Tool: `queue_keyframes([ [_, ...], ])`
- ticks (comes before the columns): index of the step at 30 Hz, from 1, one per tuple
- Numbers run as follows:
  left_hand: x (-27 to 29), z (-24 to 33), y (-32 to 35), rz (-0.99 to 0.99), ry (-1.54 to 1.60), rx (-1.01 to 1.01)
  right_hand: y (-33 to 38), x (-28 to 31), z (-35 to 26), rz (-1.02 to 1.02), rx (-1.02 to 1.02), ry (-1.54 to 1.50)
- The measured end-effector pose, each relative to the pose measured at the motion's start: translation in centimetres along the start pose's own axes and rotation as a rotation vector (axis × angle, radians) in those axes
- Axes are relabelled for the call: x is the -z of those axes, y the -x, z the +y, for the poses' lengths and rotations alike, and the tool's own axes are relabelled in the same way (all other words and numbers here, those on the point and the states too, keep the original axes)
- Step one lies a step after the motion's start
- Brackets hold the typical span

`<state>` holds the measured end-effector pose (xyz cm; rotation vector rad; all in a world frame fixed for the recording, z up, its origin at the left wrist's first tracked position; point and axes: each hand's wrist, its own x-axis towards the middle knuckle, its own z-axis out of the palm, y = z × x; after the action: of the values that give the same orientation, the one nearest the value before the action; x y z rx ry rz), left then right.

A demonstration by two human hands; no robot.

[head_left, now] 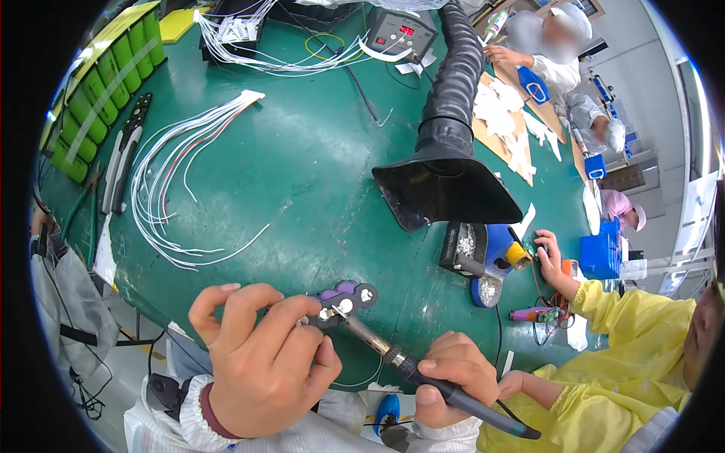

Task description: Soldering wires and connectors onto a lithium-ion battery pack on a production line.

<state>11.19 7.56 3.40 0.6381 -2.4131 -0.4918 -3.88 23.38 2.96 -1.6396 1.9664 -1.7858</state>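
Note:
In my right hand (pixel 457 377) is a soldering iron (pixel 434 381) with a dark handle, slanting up to the left. Its metal tip meets the white-topped end of a small battery pack (pixel 366 294) with purple cells and dark end caps, near the table's front edge. My left hand (pixel 264 362) is at the pack's left side, index fingertip against it and thumb curled in below. What these fingers pinch is hidden; the other fingers are bent and raised.
A black fume hose nozzle (pixel 453 185) hangs beyond the pack. White wires (pixel 143 196), wire strippers (pixel 121 162) and green cells (pixel 106 87) lie left. A soldering station (pixel 400 34) stands behind; an iron stand (pixel 495 253) is right. A yellow-sleeved co-worker (pixel 627 332) sits close right.

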Motion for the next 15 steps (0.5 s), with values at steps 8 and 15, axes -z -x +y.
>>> queue_keyframes([
  [8, -0.05, -0.02, 0.02, 0.000, -0.001, -0.001, -0.21, 0.03, -0.08, -0.013, -0.002, -0.014],
  [15, -0.08, -0.01, 0.02, 0.002, -0.030, -0.006, -0.17, 0.13, -0.07, -0.031, -0.002, -0.010],
])
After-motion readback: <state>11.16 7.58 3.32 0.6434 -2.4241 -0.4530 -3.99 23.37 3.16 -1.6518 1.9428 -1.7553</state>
